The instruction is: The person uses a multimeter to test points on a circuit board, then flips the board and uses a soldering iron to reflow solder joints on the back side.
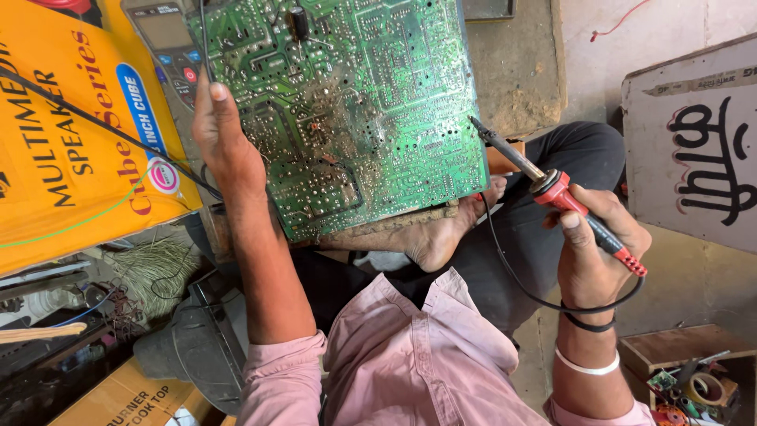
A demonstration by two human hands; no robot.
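A large green circuit board [355, 102] lies solder side up, resting over my crossed legs and bare foot [441, 233]. My left hand [225, 146] grips its left edge, thumb pointing up along the board. My right hand [595, 244] holds a red-handled soldering iron [552, 189] like a pen. The iron's dark tip [478, 125] sits at the board's right edge. Its black cord [520, 284] loops down under my right wrist.
A yellow cardboard box [71, 142] stands at the left, with a multimeter [169, 47] beside it. Wires, a broom and clutter [150, 276] fill the lower left. A grey board with painted letters [702, 150] leans at the right. A wooden tray with tape rolls [694, 379] sits lower right.
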